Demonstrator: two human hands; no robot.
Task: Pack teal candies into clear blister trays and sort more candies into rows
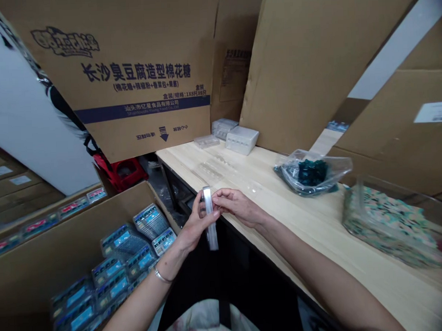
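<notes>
My left hand [194,224] is closed around a thin clear plastic case [211,227], held upright and seen nearly edge-on above the table's front edge. At the upper right side of this case, the bent fingers of my right hand [237,205] are pinched together against it. Whether those fingertips also hold something small is hidden. To the left, an open carton [134,192] holds several packaged clear plastic cases [118,287] with blue labels, in stacked rows.
The pale wooden table [274,217] bears clear plastic boxes [242,139] at the back, a bag of dark teal pieces [311,172], and a clear bin of pale green and pink pieces [392,221]. Large cardboard boxes [138,47] stand behind. A red stool [128,173] is at left.
</notes>
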